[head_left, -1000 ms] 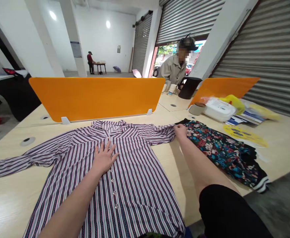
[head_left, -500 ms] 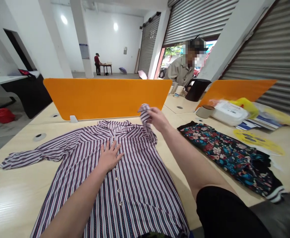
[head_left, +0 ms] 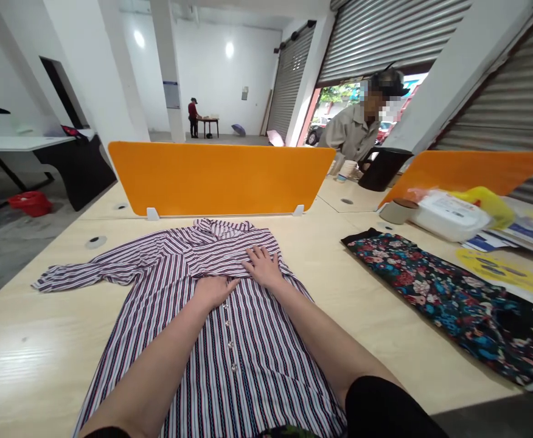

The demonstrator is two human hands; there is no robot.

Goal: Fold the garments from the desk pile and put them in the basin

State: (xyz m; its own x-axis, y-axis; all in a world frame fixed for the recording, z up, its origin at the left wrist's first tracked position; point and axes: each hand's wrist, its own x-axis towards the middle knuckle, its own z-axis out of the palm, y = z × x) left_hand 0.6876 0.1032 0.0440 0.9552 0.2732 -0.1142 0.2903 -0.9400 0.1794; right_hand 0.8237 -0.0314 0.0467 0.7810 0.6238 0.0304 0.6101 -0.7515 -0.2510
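Note:
A striped button-front shirt [head_left: 166, 286] lies spread on the pale wooden table [head_left: 348, 304], collar toward the orange divider [head_left: 216, 176]. Its right sleeve is folded across the chest; the left sleeve stretches out to the left. My right hand [head_left: 263, 266] rests flat on the folded sleeve, fingers spread. My left hand [head_left: 212, 290] lies on the shirt's chest just below that sleeve, with its fingertips tucked under the sleeve's edge.
A dark floral garment [head_left: 444, 298] lies on the table to the right. Behind it are a white box [head_left: 449, 216], a tape roll [head_left: 397, 212], a yellow bag [head_left: 485, 204] and papers. A person [head_left: 355, 134] stands behind the divider; another stands far back.
My right hand lifted the shirt's right sleeve from the table's right side, carried it over and laid it across the chest. My left hand stayed on the shirt.

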